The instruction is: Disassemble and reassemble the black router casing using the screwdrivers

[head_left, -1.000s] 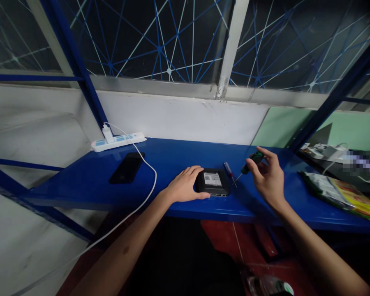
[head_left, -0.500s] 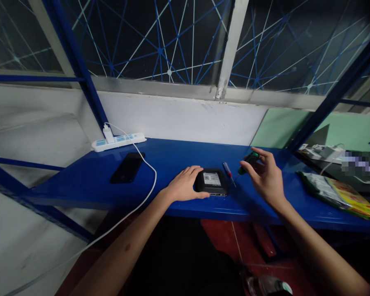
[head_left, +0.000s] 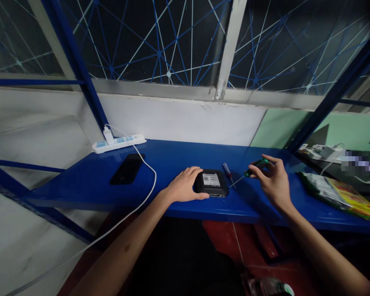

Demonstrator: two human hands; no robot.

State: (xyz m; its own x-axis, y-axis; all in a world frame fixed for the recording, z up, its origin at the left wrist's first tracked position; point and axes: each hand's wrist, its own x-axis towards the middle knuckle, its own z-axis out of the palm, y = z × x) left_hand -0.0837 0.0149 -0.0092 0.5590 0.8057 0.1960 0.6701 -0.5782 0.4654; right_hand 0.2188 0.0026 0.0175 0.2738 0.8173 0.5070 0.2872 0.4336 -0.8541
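A small black electronic box [head_left: 218,188] with a white label on top and ports along its front edge lies flat on the blue table. My left hand [head_left: 186,186] grips its left side, thumb at the front edge and fingers at the back. In my right hand [head_left: 273,176] is a screwdriver [head_left: 255,167] with a green and black handle, pinched between thumb and fingers. Its thin shaft tilts down to the left, and the tip is near the box's right side. Beside the box lies a second screwdriver [head_left: 227,169] with a clear and red handle.
A black phone [head_left: 128,169] lies on the left of the blue table [head_left: 185,154]. Behind it is a white power strip [head_left: 120,142] with a charger, whose white cable [head_left: 155,181] crosses the table. On the right lies a colourful packet [head_left: 342,195]. Blue posts frame both sides.
My right hand has shifted slightly right and tilted the screwdriver flatter, so its shaft points more to the left at the box. My left hand and the box have stayed in place.
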